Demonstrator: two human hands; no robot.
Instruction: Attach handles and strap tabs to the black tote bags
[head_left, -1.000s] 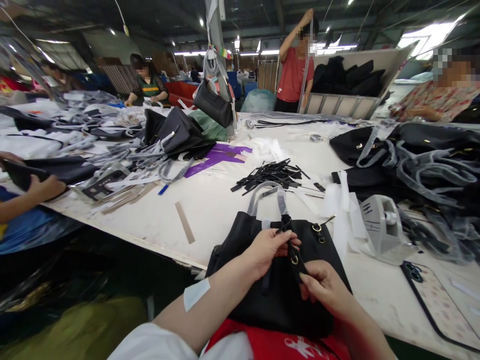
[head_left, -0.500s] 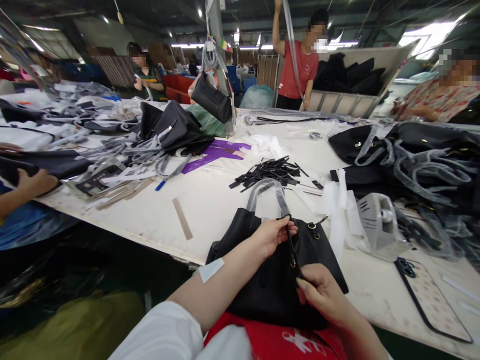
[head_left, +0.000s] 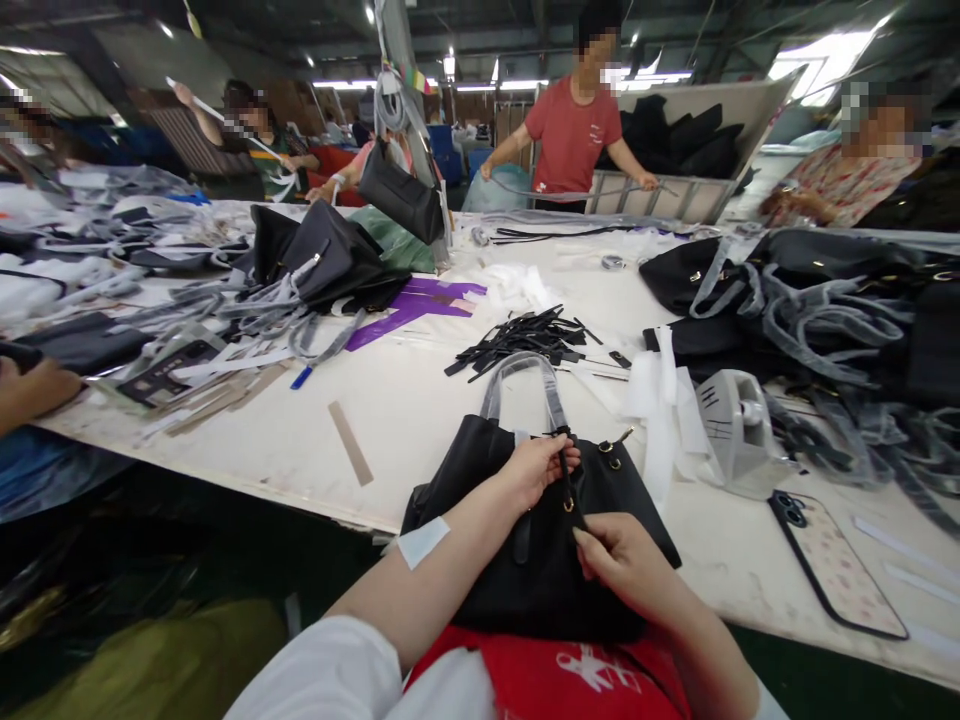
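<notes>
A black handbag leans at the table's near edge, against my lap. Its handle, wrapped in clear plastic, stands up above the opening. My left hand pinches the upper part of a thin black strap near the handle's base. Lower down, my right hand is closed on the strap's lower end, just beneath a small gold ring. At the bag's right top edge is a gold clasp.
Beyond the bag lies a pile of short black straps. To the right are white paper strips, a tape dispenser, a phone and stacked black bags. More bags lie left. Several people work around the table.
The view has shifted slightly, so the table contents sit further left. Both my hands keep their hold on the strap. The person in red across the table has lowered a raised arm.
</notes>
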